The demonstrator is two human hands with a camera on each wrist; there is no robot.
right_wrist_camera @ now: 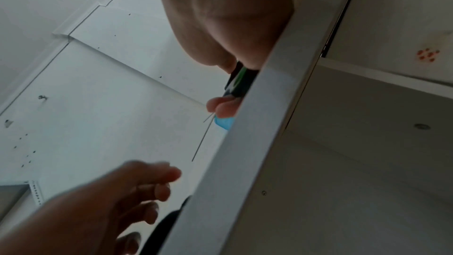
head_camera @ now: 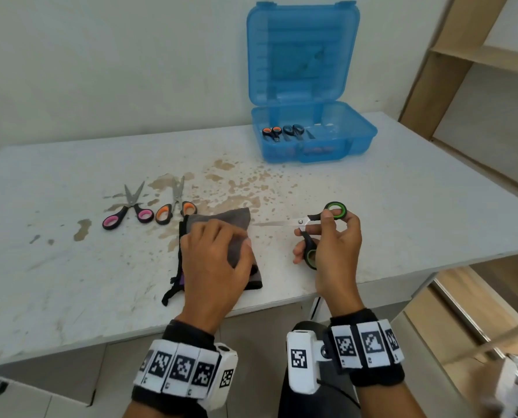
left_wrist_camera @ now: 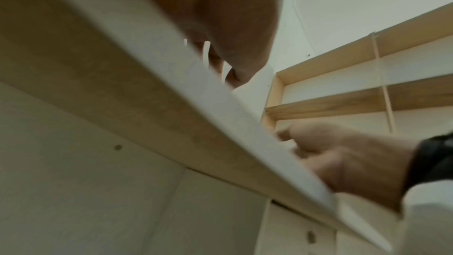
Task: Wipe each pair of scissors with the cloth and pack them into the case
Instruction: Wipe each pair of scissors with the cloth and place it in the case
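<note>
My right hand [head_camera: 327, 236] holds the green-handled scissors [head_camera: 310, 224] by the handles just above the table. Their blades are almost closed and point left toward the grey cloth [head_camera: 221, 220]. My left hand [head_camera: 218, 254] lies over the cloth with fingers and thumb curled into it. Pink-handled scissors [head_camera: 128, 211] and orange-handled scissors [head_camera: 176, 206] lie side by side on the table beyond the cloth. The blue case [head_camera: 354, 140] stands open at the back, with two pairs of scissors [head_camera: 283, 131] inside. From the right wrist, the green handle [right_wrist_camera: 239, 81] shows under my fingers.
The white table [head_camera: 70, 282] is stained brown around its middle. Its near edge runs just under both wrists. Wooden shelving [head_camera: 493, 55] stands to the right of the table. The case lid [head_camera: 303, 52] stands upright against the wall.
</note>
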